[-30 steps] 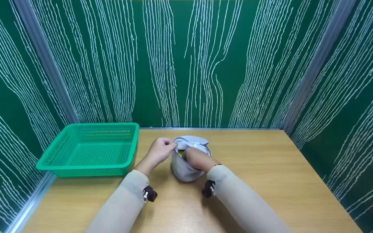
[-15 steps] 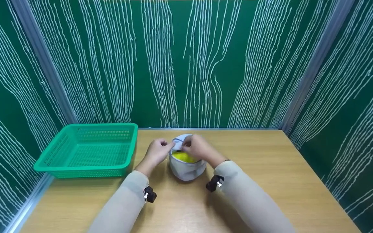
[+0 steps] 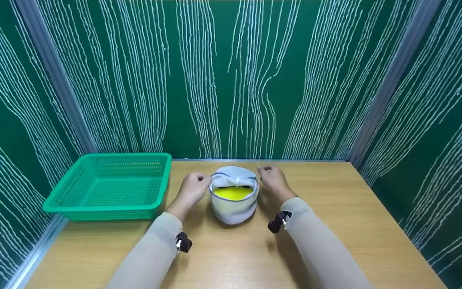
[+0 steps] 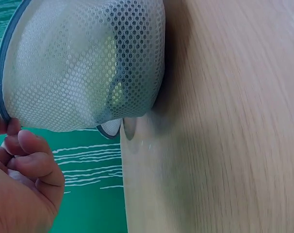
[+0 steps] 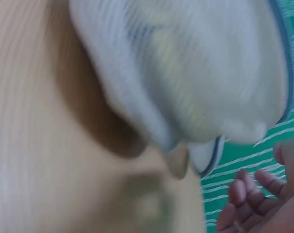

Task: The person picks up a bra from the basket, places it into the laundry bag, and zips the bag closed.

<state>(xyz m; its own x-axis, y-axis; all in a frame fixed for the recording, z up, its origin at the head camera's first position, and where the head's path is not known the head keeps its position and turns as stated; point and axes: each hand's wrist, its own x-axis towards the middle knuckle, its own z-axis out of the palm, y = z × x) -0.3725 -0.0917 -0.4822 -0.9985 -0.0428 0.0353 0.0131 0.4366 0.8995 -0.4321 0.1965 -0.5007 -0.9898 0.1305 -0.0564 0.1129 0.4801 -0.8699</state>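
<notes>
A white mesh laundry bag (image 3: pixel 233 210) with dark trim stands upright on the wooden table, its mouth wide and its lid flap (image 3: pixel 231 171) raised at the back. Something bright yellow (image 3: pixel 233 193) lies inside; most of it is hidden, and its kind does not show. At the bag's left side my left hand (image 3: pixel 194 187) pinches the trimmed rim between thumb and finger, seen also in the left wrist view. My right hand (image 3: pixel 274 180) is just right of the bag. In the right wrist view, its fingers (image 5: pixel 256 199) are loosely bent, apart from the mesh and holding nothing.
A green perforated plastic basket (image 3: pixel 108 207) stands at the left of the table (image 3: pixel 335 224). Behind the table and along both sides rise green walls (image 3: pixel 287 100) with white wavy lines.
My right hand has come out of the bag, passed over its back rim and moved off to the right. The yellow contents now show. My left hand stays at the rim.
</notes>
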